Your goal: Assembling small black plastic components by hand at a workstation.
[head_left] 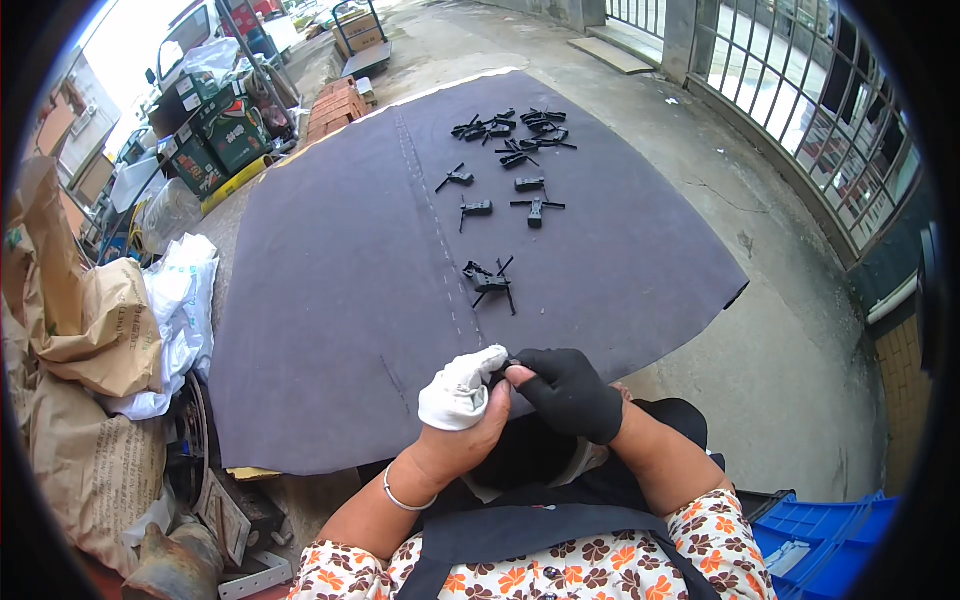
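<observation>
Your left hand and right hand pinched a small dark part by the near edge of the worktop; black pieces clustered toward the far edge.

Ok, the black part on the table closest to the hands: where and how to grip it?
Best bet: pinch the black part by its blocky body, coming from above. The body looks like the thickest section, while thin arms splay out from it and would likely snag a low sideways approach.
</observation>
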### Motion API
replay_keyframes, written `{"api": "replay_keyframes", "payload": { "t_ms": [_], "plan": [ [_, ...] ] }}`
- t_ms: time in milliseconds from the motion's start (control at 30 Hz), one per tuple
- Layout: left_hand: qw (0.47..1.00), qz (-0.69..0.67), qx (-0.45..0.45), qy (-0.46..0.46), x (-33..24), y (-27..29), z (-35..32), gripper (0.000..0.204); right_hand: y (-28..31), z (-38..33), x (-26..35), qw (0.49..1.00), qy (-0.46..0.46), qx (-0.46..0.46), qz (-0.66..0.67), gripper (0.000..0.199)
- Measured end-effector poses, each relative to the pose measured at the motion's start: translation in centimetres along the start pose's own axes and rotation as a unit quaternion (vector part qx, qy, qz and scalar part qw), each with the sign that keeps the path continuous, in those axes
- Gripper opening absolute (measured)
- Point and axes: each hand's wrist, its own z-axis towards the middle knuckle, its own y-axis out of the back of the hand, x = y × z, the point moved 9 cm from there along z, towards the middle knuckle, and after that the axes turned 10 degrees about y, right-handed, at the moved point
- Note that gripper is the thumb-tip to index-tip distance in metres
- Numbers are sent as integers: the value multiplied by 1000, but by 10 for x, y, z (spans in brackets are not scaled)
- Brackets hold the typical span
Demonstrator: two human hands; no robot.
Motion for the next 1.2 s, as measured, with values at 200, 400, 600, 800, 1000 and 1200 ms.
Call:
{"api": "replay_keyframes", "payload": {
  "t_ms": [200,400,600,800,1000,1200],
  "plan": [
    [954,-237,60,173,34,-1,5,34,8,0,2,987,9,65,-144,21],
    [897,-349,84,257,47,-9,4,35,11,3,13,985,3,112,-131,15],
    [906,-288,160,264,38,-18,7,39,20,1,15,985,131,26,-111,13],
    [889,-293,224,270,24,-35,-6,28,12,2,0,999,15,25,-32,13],
    [878,-325,195,292,32,-37,-7,22,5,2,8,993,68,61,-73,15],
    [989,-27,108,95,7,-17,-4,17,-4,1,8,995,30,78,-61,22]
  ]
}}
